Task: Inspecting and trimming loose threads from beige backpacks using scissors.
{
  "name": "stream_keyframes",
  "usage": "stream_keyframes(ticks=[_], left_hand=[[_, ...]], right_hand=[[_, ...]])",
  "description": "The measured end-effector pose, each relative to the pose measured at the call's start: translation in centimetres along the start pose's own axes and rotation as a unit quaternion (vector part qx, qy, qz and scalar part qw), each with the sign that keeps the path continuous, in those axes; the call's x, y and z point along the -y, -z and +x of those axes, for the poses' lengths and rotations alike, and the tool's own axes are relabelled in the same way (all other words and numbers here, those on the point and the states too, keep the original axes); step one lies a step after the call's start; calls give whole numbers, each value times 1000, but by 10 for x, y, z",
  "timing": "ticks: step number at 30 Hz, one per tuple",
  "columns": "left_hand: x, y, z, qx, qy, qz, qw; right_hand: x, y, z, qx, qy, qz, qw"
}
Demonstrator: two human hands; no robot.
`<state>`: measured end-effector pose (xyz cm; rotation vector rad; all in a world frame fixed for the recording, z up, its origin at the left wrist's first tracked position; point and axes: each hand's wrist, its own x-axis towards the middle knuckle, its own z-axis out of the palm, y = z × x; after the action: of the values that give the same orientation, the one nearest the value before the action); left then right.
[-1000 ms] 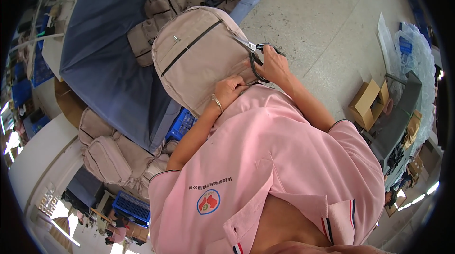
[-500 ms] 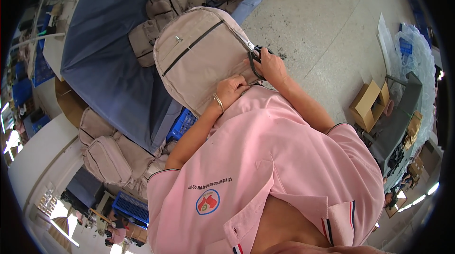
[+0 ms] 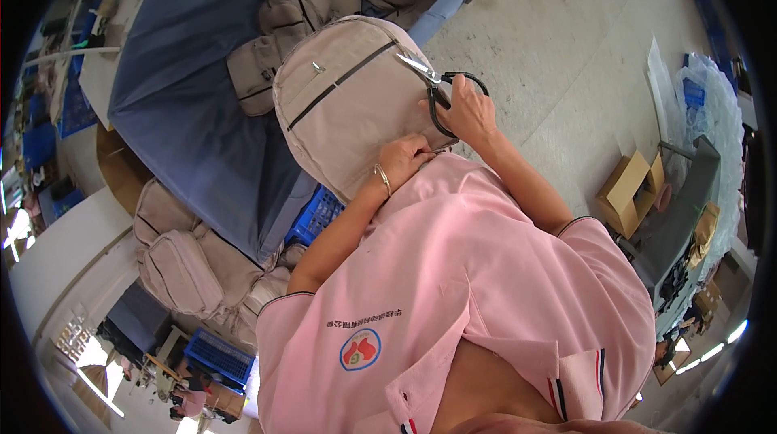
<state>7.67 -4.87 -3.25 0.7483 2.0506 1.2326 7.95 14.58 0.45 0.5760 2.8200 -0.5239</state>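
Note:
A beige backpack (image 3: 348,94) with a dark zipper line across its front lies against my body. My left hand (image 3: 405,160) is closed on its lower edge, and the exact spot it pinches is hidden. In my right hand (image 3: 469,112) is a pair of scissors (image 3: 422,70) with black handles. Their silver blades are slightly apart and lie over the right side of the backpack, tips toward the upper left. My right fingers wrap around the handles near the backpack's right edge.
Beyond the backpack, a large blue fabric bin (image 3: 186,70) holds more beige bags (image 3: 299,9). Other beige backpacks (image 3: 182,268) are piled at the left, near a blue plastic crate (image 3: 320,214). An open cardboard box (image 3: 629,195) stands on the floor at the right, beside a grey cart (image 3: 688,199).
The scissors have turned in my right hand, so the blades now show plainly over the backpack. My left hand keeps its hold. The view has shifted slightly.

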Motion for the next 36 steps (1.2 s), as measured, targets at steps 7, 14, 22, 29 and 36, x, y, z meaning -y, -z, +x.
stream_keyframes(ticks=[7, 14, 22, 29, 36], left_hand=[[5, -2, 0, 4, 2, 29, 1000], [8, -4, -1, 11, -2, 33, 999], [3, -14, -8, -44, 12, 49, 998], [-17, -44, -59, -323, 102, -38, 940], [22, -71, -105, -772, 244, -114, 575]], right_hand=[[5, -6, 1, -2, 0, 7, 1000], [-3, -8, 8, 27, -9, 3, 1000], [10, 0, 51, -50, 40, 173, 983], [12, -18, 89, -36, 114, 206, 971], [2, -27, 88, -26, 121, 271, 955]])
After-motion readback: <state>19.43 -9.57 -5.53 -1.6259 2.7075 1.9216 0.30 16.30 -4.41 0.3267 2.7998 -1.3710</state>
